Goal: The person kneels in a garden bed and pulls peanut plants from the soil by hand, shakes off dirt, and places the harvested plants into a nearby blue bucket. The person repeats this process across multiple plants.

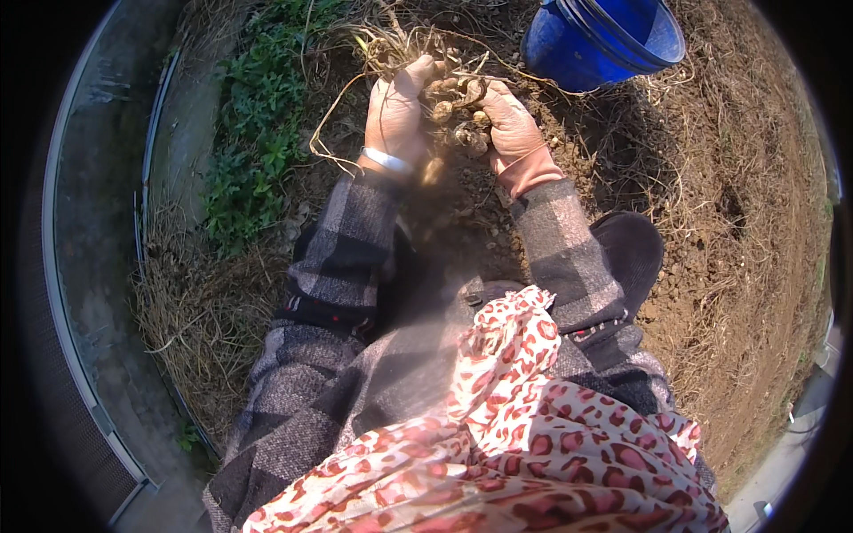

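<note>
My left hand [398,110] grips the roots and stems of a pulled-up peanut plant [383,50], thumb laid over the bunch. Soil-covered peanut pods [460,93] hang from the roots between my two hands. From the other side, my right hand [512,123] has its thumb and fingers closed at the pods; some of its fingers are hidden behind them. A blurred pale pod [432,171] shows just below the cluster, above the loose soil. One dry stem [323,133] trails down past my left wrist.
A blue plastic bucket [566,50] stands tilted at upper right, its mouth facing away to the right. Green leafy plants [250,146] grow on the left. Dry stalks [206,300] lie at lower left, beside a concrete channel [100,266]. Brown soil with dry roots [740,266] spreads rightward.
</note>
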Demonstrator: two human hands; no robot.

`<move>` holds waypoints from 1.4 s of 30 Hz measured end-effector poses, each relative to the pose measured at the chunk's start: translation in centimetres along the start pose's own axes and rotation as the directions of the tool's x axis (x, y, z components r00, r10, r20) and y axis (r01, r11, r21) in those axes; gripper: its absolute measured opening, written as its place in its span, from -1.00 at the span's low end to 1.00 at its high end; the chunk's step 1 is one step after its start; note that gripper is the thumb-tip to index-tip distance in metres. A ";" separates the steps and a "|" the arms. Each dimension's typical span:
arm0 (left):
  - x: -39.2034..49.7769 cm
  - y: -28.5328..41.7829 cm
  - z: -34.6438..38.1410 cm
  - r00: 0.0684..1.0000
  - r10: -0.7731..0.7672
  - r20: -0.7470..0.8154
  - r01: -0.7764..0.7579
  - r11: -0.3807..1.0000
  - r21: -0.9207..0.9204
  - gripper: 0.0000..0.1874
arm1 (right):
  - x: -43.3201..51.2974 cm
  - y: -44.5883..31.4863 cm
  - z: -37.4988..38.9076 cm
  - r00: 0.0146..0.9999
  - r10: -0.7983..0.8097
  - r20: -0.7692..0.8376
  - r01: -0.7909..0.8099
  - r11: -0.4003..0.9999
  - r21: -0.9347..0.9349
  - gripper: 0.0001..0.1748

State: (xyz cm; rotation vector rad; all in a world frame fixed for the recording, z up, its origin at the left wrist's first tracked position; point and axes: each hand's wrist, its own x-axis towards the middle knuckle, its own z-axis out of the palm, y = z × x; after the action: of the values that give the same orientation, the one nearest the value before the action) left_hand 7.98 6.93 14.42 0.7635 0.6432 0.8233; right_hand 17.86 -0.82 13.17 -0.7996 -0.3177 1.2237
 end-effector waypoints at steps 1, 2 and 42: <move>0.0 0.3 0.0 0.998 -0.049 -0.027 0.048 0.998 -0.028 -0.77 | 0.0 0.0 0.1 0.999 0.029 0.015 -0.029 0.999 0.036 -0.85; -0.1 0.5 0.1 0.999 -0.015 0.028 0.018 0.996 -0.090 -0.78 | -0.1 0.0 0.2 0.995 0.089 -0.037 -0.088 0.996 0.028 -0.89; 2.6 2.2 -2.4 0.999 0.008 -0.049 -0.029 0.889 -0.457 -0.63 | 1.4 -0.5 4.6 0.926 -0.342 0.157 0.236 0.201 -0.951 -0.41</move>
State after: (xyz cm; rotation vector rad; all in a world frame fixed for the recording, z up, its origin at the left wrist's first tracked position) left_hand 6.68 10.85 14.28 0.3197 0.4546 0.9674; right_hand 15.87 2.17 16.47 -1.7781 -1.1909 0.4684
